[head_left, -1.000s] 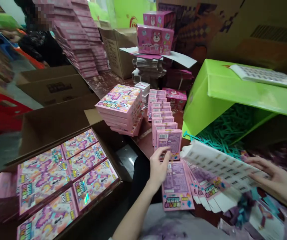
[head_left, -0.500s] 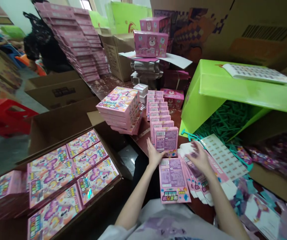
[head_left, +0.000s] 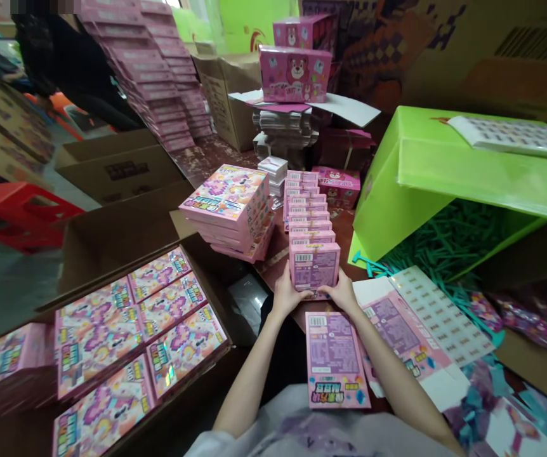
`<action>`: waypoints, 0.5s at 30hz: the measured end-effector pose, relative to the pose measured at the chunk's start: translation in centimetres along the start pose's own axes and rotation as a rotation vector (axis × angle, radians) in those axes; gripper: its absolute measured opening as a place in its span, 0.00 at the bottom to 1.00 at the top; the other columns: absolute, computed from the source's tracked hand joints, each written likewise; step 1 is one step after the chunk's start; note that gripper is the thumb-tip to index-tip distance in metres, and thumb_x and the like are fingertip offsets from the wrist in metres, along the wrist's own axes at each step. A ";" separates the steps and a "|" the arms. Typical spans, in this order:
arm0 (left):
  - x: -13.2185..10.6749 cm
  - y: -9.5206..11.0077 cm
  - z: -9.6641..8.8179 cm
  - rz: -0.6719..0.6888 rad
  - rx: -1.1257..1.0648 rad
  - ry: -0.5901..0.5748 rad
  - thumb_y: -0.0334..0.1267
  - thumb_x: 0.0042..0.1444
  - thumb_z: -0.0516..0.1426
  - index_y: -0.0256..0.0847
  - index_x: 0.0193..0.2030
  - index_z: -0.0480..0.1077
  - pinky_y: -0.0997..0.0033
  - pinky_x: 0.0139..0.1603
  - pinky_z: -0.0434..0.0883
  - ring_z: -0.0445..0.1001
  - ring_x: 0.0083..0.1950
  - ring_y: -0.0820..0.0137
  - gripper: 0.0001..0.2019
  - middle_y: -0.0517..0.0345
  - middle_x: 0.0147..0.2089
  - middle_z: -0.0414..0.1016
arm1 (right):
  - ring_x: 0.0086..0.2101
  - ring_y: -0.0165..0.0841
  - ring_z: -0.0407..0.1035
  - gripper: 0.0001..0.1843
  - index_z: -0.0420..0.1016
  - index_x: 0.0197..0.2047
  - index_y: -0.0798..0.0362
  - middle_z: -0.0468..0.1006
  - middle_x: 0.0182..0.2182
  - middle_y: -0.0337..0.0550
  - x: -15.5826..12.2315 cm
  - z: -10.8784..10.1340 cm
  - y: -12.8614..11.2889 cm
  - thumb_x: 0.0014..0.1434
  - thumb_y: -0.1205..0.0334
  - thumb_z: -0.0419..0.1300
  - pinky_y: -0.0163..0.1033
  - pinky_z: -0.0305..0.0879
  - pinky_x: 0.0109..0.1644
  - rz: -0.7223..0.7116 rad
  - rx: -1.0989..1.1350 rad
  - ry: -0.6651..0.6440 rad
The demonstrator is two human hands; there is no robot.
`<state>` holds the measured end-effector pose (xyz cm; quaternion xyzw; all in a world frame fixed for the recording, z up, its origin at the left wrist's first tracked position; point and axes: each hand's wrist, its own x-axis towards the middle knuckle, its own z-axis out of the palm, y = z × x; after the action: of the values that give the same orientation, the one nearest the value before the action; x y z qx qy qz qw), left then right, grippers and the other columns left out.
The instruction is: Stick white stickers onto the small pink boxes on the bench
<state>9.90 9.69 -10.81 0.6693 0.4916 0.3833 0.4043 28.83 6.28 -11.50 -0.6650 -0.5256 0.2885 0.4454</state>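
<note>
In the head view, my left hand [head_left: 289,293] and my right hand [head_left: 343,292] hold the front pink box [head_left: 316,270] of a standing row from both sides. Both thumbs press its lower front, and the other fingers are mostly hidden behind its edges. More pink boxes [head_left: 308,206] line up behind it, slightly tilted. Nearer my body, a pink and purple box [head_left: 334,358] lies flat, apart from my hands. Flat printed cartons [head_left: 402,330] lie beside my right forearm, which hides part of them.
On the left stands an open brown carton [head_left: 97,235] packed with pink boxes [head_left: 97,330]. Behind my left hand is a stack of pink boxes [head_left: 230,197]. A green bin [head_left: 445,158] on the right holds small green pieces [head_left: 435,235]. A person [head_left: 64,63] is at the far left.
My right hand has moved left from the flat cartons to the front box of the row. My left hand stays at that box. The person at the far left has shifted.
</note>
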 end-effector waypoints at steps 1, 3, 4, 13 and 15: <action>0.3 -0.2 0.0 0.016 0.007 0.001 0.38 0.32 0.71 0.44 0.70 0.46 0.52 0.59 0.65 0.68 0.60 0.52 0.58 0.44 0.61 0.68 | 0.44 0.44 0.73 0.36 0.67 0.53 0.51 0.78 0.46 0.47 0.2 0.2 0.1 0.39 0.60 0.69 0.47 0.69 0.49 -0.002 0.007 0.014; 0.9 -0.6 0.1 0.042 0.011 0.013 0.39 0.34 0.71 0.42 0.70 0.46 0.54 0.59 0.65 0.67 0.61 0.53 0.57 0.43 0.61 0.67 | 0.44 0.43 0.73 0.34 0.67 0.53 0.51 0.77 0.46 0.46 0.6 0.6 0.2 0.41 0.60 0.68 0.47 0.68 0.50 -0.012 0.029 0.046; 1.3 -0.8 0.2 0.052 0.009 0.020 0.40 0.35 0.70 0.41 0.70 0.45 0.55 0.60 0.65 0.67 0.61 0.54 0.57 0.43 0.62 0.66 | 0.44 0.43 0.73 0.33 0.67 0.53 0.51 0.77 0.47 0.46 0.9 0.8 0.3 0.41 0.59 0.68 0.47 0.68 0.50 -0.014 0.041 0.063; 4.4 -1.7 0.1 0.095 -0.006 0.057 0.40 0.37 0.70 0.41 0.71 0.43 0.55 0.63 0.62 0.64 0.64 0.55 0.56 0.42 0.63 0.64 | 0.47 0.44 0.71 0.40 0.60 0.60 0.51 0.75 0.50 0.50 3.0 2.8 0.6 0.44 0.59 0.67 0.48 0.67 0.53 -0.013 0.115 0.155; 5.0 -1.8 -0.2 0.091 -0.013 0.044 0.40 0.36 0.70 0.41 0.71 0.42 0.55 0.64 0.60 0.62 0.65 0.55 0.57 0.42 0.64 0.63 | 0.49 0.44 0.70 0.41 0.58 0.61 0.51 0.74 0.52 0.50 3.3 3.5 0.7 0.45 0.59 0.66 0.48 0.66 0.55 -0.007 0.132 0.181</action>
<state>10.23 14.88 -11.79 0.6798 0.4667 0.4193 0.3798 27.10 10.44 -13.35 -0.6556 -0.4656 0.2597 0.5347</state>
